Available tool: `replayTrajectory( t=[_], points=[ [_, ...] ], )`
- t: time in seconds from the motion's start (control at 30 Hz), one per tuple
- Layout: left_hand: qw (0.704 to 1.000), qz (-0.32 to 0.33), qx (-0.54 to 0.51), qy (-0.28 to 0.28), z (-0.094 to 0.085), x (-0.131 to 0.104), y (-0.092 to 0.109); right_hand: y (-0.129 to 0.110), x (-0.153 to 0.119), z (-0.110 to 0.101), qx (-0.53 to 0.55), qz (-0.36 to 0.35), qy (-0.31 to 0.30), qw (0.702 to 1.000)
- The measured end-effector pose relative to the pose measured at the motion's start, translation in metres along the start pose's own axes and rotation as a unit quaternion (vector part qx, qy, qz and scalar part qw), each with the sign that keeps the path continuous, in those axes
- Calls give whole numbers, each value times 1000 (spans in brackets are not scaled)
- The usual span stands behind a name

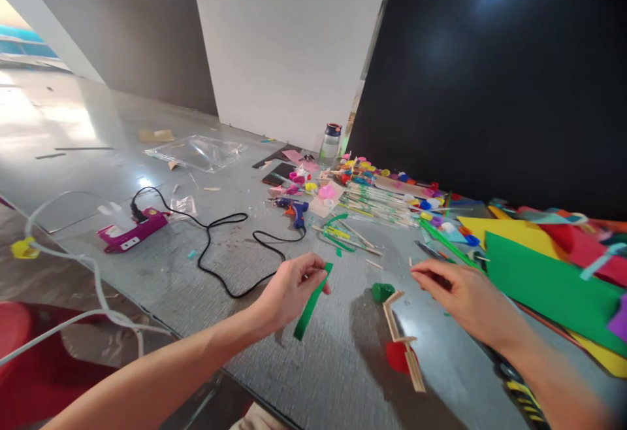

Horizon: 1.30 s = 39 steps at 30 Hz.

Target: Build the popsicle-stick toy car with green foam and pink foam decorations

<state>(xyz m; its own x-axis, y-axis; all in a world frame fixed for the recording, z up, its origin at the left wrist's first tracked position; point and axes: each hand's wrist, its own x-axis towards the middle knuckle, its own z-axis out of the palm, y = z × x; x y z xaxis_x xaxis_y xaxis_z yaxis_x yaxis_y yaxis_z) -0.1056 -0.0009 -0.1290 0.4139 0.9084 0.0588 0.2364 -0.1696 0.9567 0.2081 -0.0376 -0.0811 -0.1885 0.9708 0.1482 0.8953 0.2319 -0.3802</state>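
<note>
My left hand [294,289] pinches a green strip [309,309] of paper or foam near its top, and the strip hangs down over the table. My right hand [455,286] is closed, thumb against fingers, right of a small build of wooden sticks [390,319]. A tiny pale stick piece [410,262] shows at its fingertips; whether it is held I cannot tell. The sticks form a bent shape on the table. A green cap [381,292] sits by their upper end, and a red cap [398,357] lies under the lower part.
Behind my hands lies a blue glue gun [294,211], its black cord running to a magenta power strip [134,231]. Sticks [377,204] and colourful caps are heaped farther back near a bottle [331,144]. Green sheets [548,273] lie right. A red stool [29,345] stands left.
</note>
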Motion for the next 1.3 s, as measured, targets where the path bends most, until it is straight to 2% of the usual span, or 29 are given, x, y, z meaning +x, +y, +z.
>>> replayTrajectory(
  t=[0.13, 0.27, 0.4, 0.47, 0.53, 0.67, 0.8, 0.93, 1.07, 1.17, 1.23, 1.3],
  points=[
    [997, -37, -63, 1, -3, -4, -10, -16, 25, 2, -18, -27, -33, 999],
    [999, -31, -20, 27, -11, -20, -14, -42, 64, 11, -36, -53, -89, 994],
    [991, 26, 91, 97, -16, -40, -16, -74, 113, 36, -49, -49, -143, 987],
    [987, 34, 92, 124, -16, -47, -20, -95, 140, 54, -50, -20, -150, 987],
    [987, 27, 52, 153, -16, -51, -24, -116, 167, 75, -47, 19, -147, 988],
    [976, 2, -97, 193, -19, -55, -25, -152, 208, 115, -36, 92, -124, 987],
    [959, -2, -211, 188, -28, -61, -14, -163, 226, 134, 14, 148, -117, 982],
    [955, -7, -225, 194, -38, -63, -12, -156, 227, 127, 132, 192, -124, 964],
    [953, -7, -223, 205, -44, -61, -8, -152, 203, 98, 275, 205, -97, 934],
    [952, -8, -258, 163, -46, -63, 4, -151, 162, 64, 363, 191, -41, 911],
    [954, -11, -276, 113, -48, -68, 15, -150, 125, 43, 411, 176, -10, 895],
    [955, -4, -281, 91, -51, -74, 25, -148, 86, 28, 444, 159, -1, 882]
  ],
)
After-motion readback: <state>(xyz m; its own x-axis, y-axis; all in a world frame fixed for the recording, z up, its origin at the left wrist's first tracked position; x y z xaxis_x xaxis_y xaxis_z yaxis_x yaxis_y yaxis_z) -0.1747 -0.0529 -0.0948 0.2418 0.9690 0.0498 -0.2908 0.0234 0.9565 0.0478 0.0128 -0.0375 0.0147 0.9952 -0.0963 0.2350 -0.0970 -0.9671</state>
